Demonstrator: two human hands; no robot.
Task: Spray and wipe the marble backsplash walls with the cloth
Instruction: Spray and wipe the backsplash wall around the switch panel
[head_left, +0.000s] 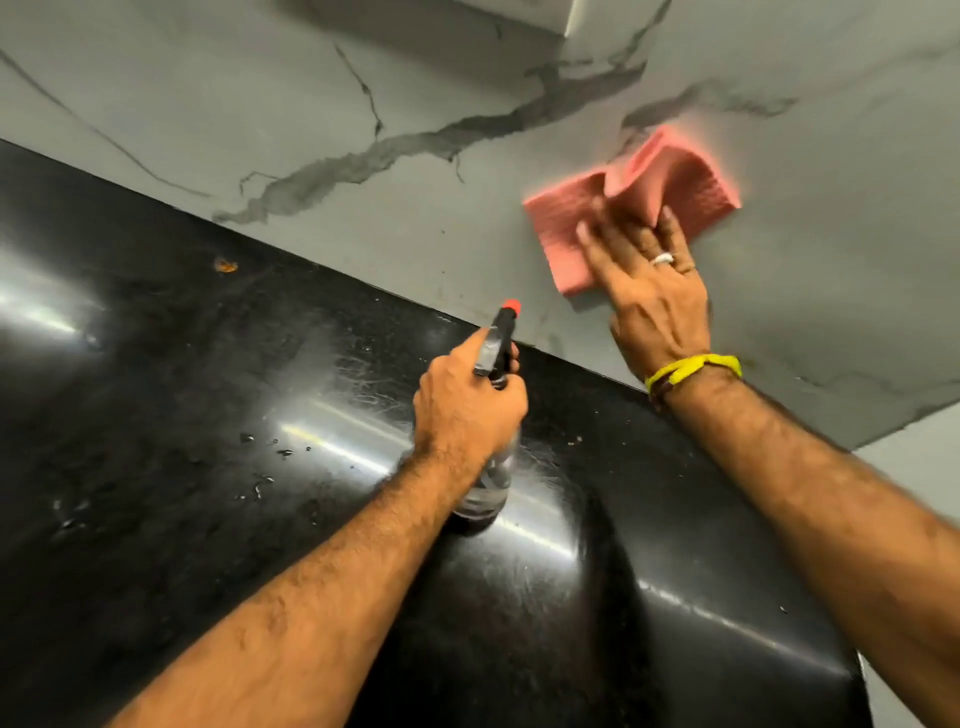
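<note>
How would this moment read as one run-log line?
left hand grips spray bottle | right hand presses pink cloth on marble backsplash

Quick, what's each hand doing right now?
Left hand: closed, gripping the spray bottle.
Right hand: open, fingers pressing the pink cloth against the marble backsplash.

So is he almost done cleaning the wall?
Can't tell how much is done. Right now the right hand presses the pink cloth flat on the marble wall, while the left hand grips the spray bottle. Small dark specks low on the wall near the black counter remain.
</note>
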